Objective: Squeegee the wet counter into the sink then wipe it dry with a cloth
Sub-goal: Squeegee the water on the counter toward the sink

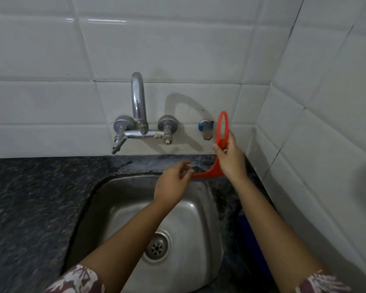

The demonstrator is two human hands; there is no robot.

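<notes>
Your right hand (230,157) grips the orange loop-handled squeegee (221,134), blade at the sink (106,199) rim; your left hand (173,182) hangs half-open, empty.

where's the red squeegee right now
In the head view the red squeegee stands upright in the right hand, right of the tap, its blade at the sink's back rim by the left hand.

One red squeegee (221,132). One steel sink (201,199) with one drain (157,247). One tap spout (138,98), two tap handles, and one separate small tap (205,127). Two hands: left (173,180), right (230,157). Two patterned sleeves.
</notes>
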